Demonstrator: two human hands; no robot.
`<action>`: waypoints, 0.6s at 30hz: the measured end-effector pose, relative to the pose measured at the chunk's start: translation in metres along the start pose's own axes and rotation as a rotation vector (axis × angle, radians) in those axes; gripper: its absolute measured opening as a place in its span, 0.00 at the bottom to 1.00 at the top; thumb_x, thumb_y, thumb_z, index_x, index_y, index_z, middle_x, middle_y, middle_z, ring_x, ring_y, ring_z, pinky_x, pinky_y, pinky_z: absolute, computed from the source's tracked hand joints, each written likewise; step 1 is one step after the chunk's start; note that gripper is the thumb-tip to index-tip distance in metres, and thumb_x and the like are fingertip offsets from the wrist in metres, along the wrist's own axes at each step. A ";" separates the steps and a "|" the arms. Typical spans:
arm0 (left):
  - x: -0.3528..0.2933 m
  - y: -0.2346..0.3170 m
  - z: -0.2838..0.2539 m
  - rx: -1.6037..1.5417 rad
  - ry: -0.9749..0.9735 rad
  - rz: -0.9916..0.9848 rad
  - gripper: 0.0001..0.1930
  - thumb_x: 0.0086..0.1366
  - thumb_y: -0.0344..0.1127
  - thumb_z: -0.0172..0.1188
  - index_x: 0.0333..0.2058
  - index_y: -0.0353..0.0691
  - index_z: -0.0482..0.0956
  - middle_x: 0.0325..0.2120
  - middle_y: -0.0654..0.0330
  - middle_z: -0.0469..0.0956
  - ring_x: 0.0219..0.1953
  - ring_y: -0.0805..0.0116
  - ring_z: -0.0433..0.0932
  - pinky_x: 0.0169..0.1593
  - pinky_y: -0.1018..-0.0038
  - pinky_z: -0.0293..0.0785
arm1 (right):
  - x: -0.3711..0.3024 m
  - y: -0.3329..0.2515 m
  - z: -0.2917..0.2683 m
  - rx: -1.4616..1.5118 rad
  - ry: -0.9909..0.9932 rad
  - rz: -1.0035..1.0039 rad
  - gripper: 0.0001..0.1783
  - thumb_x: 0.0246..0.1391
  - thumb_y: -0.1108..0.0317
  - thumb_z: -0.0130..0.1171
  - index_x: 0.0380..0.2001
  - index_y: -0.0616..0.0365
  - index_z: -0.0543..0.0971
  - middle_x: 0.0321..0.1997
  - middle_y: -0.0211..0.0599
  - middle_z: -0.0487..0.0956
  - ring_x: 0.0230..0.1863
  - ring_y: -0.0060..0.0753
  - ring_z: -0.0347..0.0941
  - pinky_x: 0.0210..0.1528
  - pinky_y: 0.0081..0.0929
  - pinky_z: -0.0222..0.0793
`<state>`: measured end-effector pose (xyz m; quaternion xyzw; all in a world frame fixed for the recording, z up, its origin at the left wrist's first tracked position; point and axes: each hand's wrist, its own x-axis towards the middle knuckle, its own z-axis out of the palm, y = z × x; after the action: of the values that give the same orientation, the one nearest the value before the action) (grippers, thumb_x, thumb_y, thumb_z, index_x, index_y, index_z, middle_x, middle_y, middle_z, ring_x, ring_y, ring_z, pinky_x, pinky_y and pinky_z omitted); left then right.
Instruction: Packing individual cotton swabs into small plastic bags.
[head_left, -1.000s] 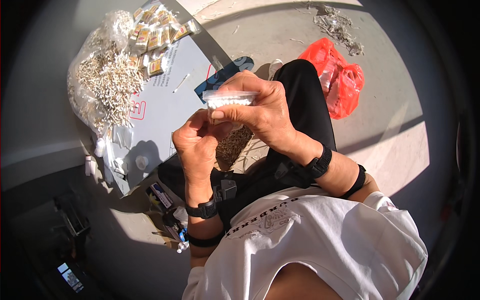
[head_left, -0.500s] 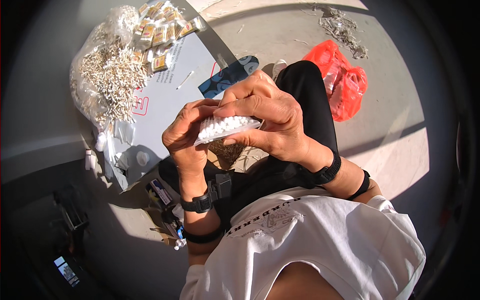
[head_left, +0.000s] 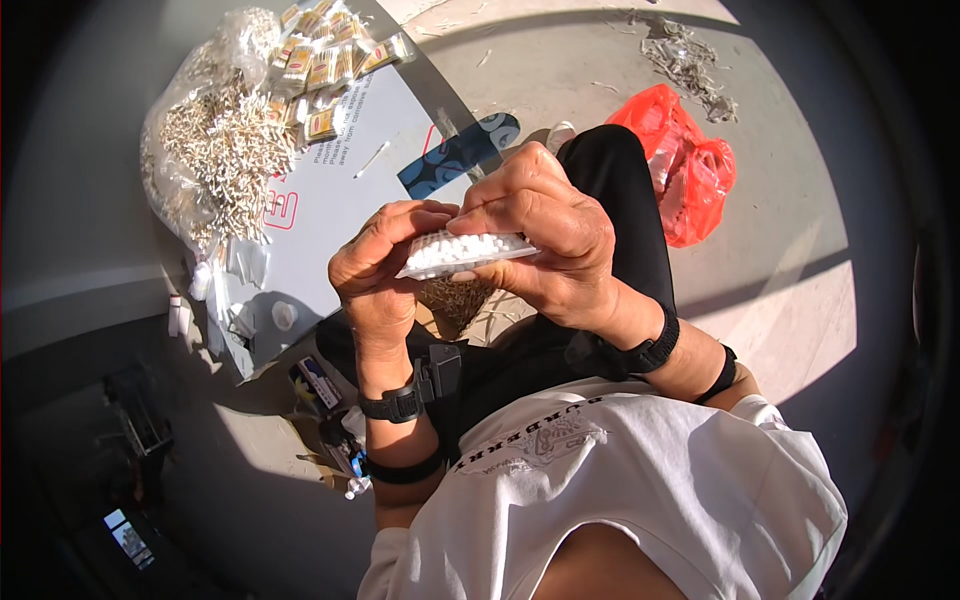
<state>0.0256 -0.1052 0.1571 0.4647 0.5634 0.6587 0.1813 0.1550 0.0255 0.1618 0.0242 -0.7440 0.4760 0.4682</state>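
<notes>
Between my hands, above my lap, is a small clear plastic bag (head_left: 470, 252) packed with cotton swabs, their white tips bunched toward me. My left hand (head_left: 380, 255) is closed round its left end. My right hand (head_left: 550, 225) pinches the right end, thumb below and fingers above. Most of the swab sticks are hidden behind my fingers. On the grey board to the left lies a big clear bag of loose cotton swabs (head_left: 235, 150). Behind it are several filled swab packets (head_left: 325, 65), and a single cotton swab (head_left: 372, 160) lies apart on the board.
The grey printed board (head_left: 345, 215) bears a dark blue patterned strip (head_left: 450, 160) at its right edge. A red plastic bag (head_left: 680, 170) stands on the floor beyond my right knee. Scattered scraps (head_left: 690, 65) lie farther back. Small boxes (head_left: 320, 390) sit by my left forearm.
Both hands and the swab bag have shifted slightly to the right and a little away from me. The bag has tilted flatter, and the right fingers have moved along its upper edge.
</notes>
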 end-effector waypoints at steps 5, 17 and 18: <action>-0.001 0.002 0.000 -0.006 -0.007 -0.055 0.16 0.46 0.13 0.58 0.36 0.27 0.81 0.36 0.53 0.81 0.40 0.66 0.79 0.46 0.73 0.75 | 0.004 -0.003 0.002 -0.028 0.024 0.004 0.19 0.38 0.60 0.75 0.32 0.62 0.83 0.34 0.37 0.78 0.35 0.33 0.69 0.38 0.27 0.64; -0.008 0.003 0.002 -0.036 0.052 -0.190 0.12 0.50 0.14 0.60 0.36 0.29 0.80 0.33 0.60 0.77 0.36 0.75 0.75 0.41 0.79 0.73 | 0.001 0.007 0.004 0.010 0.046 0.219 0.20 0.37 0.62 0.75 0.35 0.58 0.83 0.31 0.33 0.78 0.36 0.35 0.69 0.41 0.29 0.66; -0.008 0.004 0.002 0.021 0.028 -0.197 0.11 0.50 0.15 0.61 0.35 0.29 0.80 0.31 0.62 0.77 0.35 0.76 0.75 0.40 0.79 0.73 | 0.000 0.009 0.003 0.044 0.025 0.265 0.20 0.37 0.63 0.75 0.35 0.58 0.83 0.30 0.33 0.78 0.36 0.36 0.68 0.40 0.30 0.66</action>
<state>0.0325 -0.1111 0.1577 0.3998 0.6157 0.6380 0.2325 0.1488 0.0277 0.1550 -0.0702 -0.7241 0.5502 0.4099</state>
